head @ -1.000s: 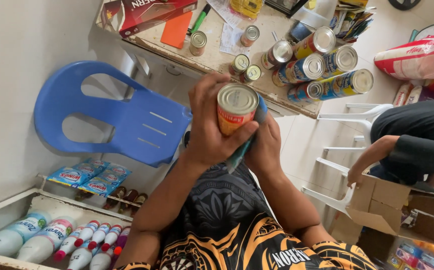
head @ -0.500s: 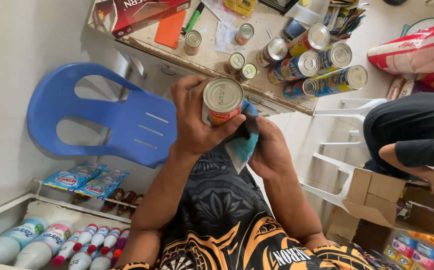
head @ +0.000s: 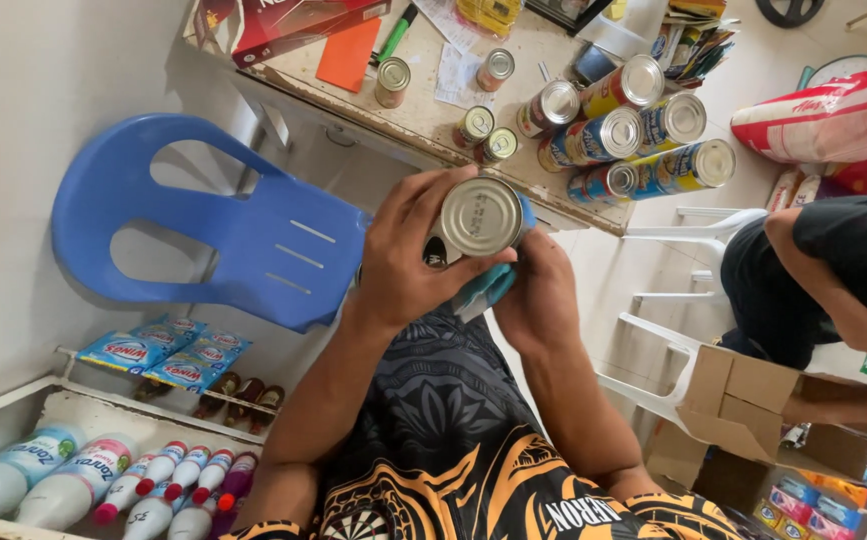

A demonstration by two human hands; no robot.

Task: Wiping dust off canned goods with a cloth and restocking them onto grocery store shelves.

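Both hands meet in front of the chest, above the lap. Left hand [head: 403, 265] wrapped around the side wall of a round silver-topped metal tin [head: 480, 215], fingers curled closed on it, plain end turned up toward the camera. Right hand [head: 538, 300] closed around a crumpled teal cloth [head: 488, 285], pressed against the tin's lower side; the thumb lies just under the rim.

Handling, judged: tin is rigid, will not give under grip. Likely moderately heavy if full; cannot tell. Smooth metal wall, so somewhat slippery, more so with cloth against it. Best hold is around the cylindrical wall as now, not on the flat ends. Cloth is soft and limp.

Just beyond the hands: worn pale wooden table [head: 423, 115] carrying several small tins and, further right, a cluster of larger blue-labelled cans [head: 643, 140] lying on their sides. Blue plastic chair [head: 243, 240] to the left. Another person's arm [head: 843, 320] reaches toward an open cardboard box [head: 733, 395] at right, well apart.
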